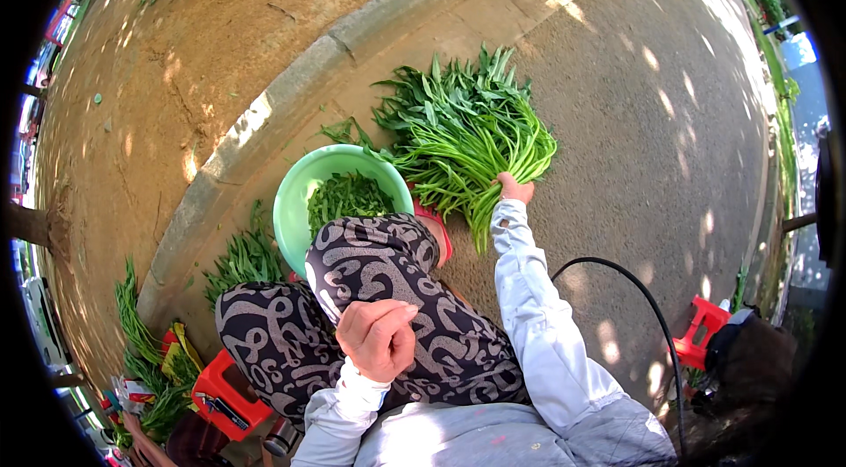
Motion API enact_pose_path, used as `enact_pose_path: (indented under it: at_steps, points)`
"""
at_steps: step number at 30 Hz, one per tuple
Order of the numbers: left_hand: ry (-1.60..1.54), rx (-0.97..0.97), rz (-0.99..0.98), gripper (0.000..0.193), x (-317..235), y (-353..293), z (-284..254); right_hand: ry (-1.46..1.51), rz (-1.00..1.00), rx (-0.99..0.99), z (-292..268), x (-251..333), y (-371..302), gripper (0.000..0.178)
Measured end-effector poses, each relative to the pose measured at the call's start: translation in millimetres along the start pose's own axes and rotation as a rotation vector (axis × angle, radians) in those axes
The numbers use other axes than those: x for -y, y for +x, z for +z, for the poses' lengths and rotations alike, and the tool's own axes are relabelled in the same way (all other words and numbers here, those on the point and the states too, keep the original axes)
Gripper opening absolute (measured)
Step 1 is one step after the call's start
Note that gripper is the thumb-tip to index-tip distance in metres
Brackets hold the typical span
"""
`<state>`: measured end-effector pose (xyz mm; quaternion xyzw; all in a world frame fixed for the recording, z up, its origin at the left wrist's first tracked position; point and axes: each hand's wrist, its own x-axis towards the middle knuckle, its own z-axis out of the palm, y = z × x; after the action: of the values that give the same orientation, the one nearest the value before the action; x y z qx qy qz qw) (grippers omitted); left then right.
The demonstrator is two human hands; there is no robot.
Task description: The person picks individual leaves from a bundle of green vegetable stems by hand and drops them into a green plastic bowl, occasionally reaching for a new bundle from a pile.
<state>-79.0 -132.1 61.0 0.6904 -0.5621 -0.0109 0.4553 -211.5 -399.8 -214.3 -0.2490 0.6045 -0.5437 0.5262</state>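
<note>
A big bunch of water spinach, with leaves to the far left and pale green stems toward me, lies on the pavement beyond my knees. My right hand is closed around stems at its right edge. My left hand is held above my lap with the fingers curled in, and nothing shows sticking out of it. Left of the bunch a light green plastic basin holds loose leafy greens. Its near side is partly covered by my knee.
More greens lie left of my knees, and others farther left. A red plastic stool with dark tools on it stands beside another person's arm. At right are a black hose and another red stool. A stone curb curves behind the basin.
</note>
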Motion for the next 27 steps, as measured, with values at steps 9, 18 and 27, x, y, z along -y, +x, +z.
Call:
enact_pose_path:
  at_steps: [9,18,27]
  points:
    - [0.001,0.018,0.010,0.031,-4.6,-0.2,5.7,0.167,-0.100,0.039,76.0,115.3,-30.0,0.025]
    - [-0.014,0.032,0.016,0.031,-12.0,4.8,6.2,0.389,-0.167,0.386,143.5,198.3,-122.1,0.035]
    - [-0.455,0.368,-0.153,0.048,-58.8,-18.4,-4.8,0.375,-0.062,0.894,182.4,287.0,-250.5,0.017]
